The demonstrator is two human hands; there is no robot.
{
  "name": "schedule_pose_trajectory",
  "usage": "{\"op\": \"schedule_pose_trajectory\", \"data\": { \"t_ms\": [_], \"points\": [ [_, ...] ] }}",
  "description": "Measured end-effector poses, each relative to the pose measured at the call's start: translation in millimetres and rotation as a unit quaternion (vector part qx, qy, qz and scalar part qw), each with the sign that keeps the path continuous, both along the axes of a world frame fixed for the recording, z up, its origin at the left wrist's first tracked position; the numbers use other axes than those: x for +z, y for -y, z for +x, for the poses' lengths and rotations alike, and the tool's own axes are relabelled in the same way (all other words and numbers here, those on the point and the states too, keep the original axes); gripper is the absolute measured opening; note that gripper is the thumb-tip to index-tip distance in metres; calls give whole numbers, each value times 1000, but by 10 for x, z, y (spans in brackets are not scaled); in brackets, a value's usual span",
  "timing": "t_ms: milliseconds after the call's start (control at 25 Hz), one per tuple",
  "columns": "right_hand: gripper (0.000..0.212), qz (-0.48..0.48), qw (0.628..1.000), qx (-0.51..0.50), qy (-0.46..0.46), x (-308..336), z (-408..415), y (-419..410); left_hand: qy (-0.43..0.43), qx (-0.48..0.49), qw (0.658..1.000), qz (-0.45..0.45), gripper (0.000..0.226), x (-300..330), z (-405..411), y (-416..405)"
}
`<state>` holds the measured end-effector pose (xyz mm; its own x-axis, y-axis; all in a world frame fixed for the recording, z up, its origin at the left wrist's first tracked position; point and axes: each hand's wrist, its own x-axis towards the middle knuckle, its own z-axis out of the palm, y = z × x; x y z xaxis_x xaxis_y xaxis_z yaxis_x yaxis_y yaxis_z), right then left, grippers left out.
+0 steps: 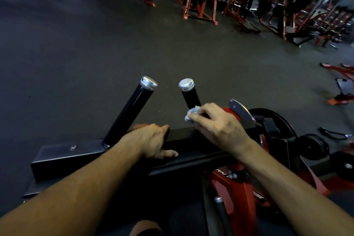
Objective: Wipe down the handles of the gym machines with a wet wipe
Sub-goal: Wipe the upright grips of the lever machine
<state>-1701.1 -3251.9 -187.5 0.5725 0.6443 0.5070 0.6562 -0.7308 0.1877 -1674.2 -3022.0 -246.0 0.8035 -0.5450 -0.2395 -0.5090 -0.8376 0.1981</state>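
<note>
While the left hand [151, 141] rests open on the black crossbar [180, 136], the right hand [216, 120] grips a crumpled wet wipe [191, 113] against the right handle's [189, 96] base. That handle is mid-wipe; next comes the left handle [130, 111].

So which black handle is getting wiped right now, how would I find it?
Find the black crossbar of the red machine nearest the camera; two black handles with silver caps stick up from it. It is the right handle, whose base the right hand rubs with a crumpled wet wipe. The left handle stands untouched.
</note>
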Motion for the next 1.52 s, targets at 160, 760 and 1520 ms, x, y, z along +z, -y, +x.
{"op": "schedule_pose_trajectory", "data": {
  "t_ms": [160, 760, 1520],
  "points": [
    [20, -87, 989, -19, 118, 452, 276, -400, -4, 7, 1000, -7, 72, 8, -4, 13],
    [15, 48, 991, -55, -115, -116, -171, 229, -31, 15, 999, -9, 69, 44, -29, 22],
    [28, 572, 617, -48, -538, 203, 624, -282, -58, 13, 998, 1, 80, 20, 28, 23]
  ]
}}
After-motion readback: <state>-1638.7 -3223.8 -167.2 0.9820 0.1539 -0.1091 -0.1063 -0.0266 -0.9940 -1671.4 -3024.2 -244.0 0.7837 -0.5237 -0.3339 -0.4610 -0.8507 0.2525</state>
